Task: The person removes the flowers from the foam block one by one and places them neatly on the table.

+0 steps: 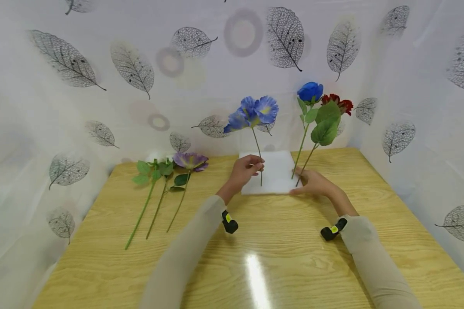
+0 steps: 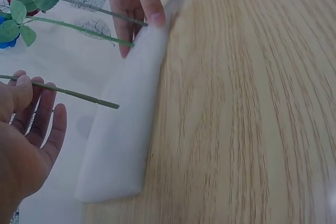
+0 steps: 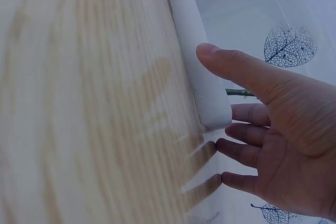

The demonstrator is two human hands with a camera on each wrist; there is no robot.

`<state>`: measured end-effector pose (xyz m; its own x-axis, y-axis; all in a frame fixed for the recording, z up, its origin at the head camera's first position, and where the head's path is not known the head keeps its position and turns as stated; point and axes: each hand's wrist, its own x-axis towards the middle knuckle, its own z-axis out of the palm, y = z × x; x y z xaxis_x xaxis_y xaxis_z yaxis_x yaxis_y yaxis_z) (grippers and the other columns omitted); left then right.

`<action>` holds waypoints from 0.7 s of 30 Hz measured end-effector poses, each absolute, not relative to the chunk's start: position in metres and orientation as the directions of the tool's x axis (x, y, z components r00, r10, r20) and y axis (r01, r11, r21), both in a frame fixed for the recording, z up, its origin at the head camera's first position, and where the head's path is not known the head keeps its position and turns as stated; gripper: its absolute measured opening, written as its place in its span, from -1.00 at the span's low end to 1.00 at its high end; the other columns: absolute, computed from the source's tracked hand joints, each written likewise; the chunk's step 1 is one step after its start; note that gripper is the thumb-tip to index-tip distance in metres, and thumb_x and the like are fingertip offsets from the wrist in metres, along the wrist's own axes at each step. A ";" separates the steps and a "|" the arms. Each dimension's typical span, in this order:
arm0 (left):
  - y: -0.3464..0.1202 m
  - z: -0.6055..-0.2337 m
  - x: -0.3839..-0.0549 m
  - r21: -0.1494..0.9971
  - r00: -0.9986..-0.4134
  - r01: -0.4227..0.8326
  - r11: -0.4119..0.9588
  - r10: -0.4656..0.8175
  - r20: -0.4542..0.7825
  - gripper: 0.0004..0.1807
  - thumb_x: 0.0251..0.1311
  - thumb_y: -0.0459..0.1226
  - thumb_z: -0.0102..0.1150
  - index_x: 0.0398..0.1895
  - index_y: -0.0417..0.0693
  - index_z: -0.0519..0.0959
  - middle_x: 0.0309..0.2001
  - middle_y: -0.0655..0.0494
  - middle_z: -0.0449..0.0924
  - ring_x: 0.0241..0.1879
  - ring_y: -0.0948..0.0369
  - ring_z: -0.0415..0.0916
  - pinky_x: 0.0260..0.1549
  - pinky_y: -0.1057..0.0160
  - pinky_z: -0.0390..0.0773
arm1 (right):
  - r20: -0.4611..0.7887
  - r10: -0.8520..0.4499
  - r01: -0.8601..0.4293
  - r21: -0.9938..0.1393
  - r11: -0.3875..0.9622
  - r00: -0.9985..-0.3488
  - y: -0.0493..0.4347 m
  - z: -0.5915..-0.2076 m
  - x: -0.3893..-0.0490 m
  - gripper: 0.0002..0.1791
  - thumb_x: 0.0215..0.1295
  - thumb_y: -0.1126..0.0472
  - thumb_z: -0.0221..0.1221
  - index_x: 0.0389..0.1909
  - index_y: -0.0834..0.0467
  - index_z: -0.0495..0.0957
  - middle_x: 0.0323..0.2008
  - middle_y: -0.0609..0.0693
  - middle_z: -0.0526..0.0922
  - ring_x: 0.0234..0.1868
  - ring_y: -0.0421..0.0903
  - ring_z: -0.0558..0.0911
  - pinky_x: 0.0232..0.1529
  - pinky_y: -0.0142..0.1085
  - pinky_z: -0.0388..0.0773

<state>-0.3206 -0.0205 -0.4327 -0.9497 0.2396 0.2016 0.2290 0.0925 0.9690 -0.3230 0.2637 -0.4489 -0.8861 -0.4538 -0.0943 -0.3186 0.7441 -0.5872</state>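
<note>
My left hand (image 1: 244,171) pinches the thin green stem of a blue-violet flower (image 1: 251,112) between thumb and fingers. The flower stands nearly upright, and its lower stem end overlaps a white foam block (image 2: 123,145) in the left wrist view. At the block's right end, my right hand (image 1: 316,183) holds the corner, thumb on the front side and fingers around the end. A blue rose (image 1: 310,92) and a red flower (image 1: 346,106) with large green leaves stand in the block, leaning right, their stems beside the right fingers.
On the wooden table (image 1: 294,266) to the left lie several stems, among them a purple flower (image 1: 191,161) and a leafy green stem (image 1: 144,211). A white leaf-patterned sheet (image 1: 216,73) encloses the back and sides. Glare (image 1: 257,274) shows on the table's near part.
</note>
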 end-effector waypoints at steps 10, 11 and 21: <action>-0.046 -0.434 -0.319 0.942 -0.932 0.306 0.138 0.244 0.267 -0.79 0.43 -0.43 0.14 0.00 -0.42 0.61 -0.15 -0.32 0.69 -0.24 0.11 0.71 -0.10 -0.06 0.75 | -0.093 -0.444 -0.312 -0.585 0.749 -0.891 0.264 -0.449 -0.324 0.11 0.18 -0.10 0.46 0.53 0.39 0.12 0.49 0.44 0.19 0.50 0.41 0.19 0.45 0.24 0.28; -0.049 -0.435 -0.319 0.939 -0.930 0.313 0.145 0.245 0.273 -0.79 0.43 -0.43 0.14 0.00 -0.43 0.61 -0.15 -0.33 0.69 -0.24 0.10 0.71 -0.11 -0.06 0.75 | -0.095 -0.442 -0.310 -0.586 0.749 -0.892 0.264 -0.449 -0.325 0.10 0.18 -0.10 0.46 0.53 0.39 0.12 0.49 0.44 0.19 0.50 0.41 0.18 0.45 0.24 0.28; -0.076 -0.436 -0.312 0.935 -0.936 0.305 0.183 0.242 0.257 -0.77 0.43 -0.42 0.15 0.02 -0.44 0.62 -0.13 -0.33 0.69 -0.20 -0.04 0.70 -0.04 -0.24 0.68 | -0.090 -0.439 -0.310 -0.582 0.752 -0.894 0.264 -0.452 -0.324 0.10 0.18 -0.10 0.46 0.53 0.39 0.12 0.48 0.46 0.19 0.50 0.42 0.18 0.45 0.25 0.25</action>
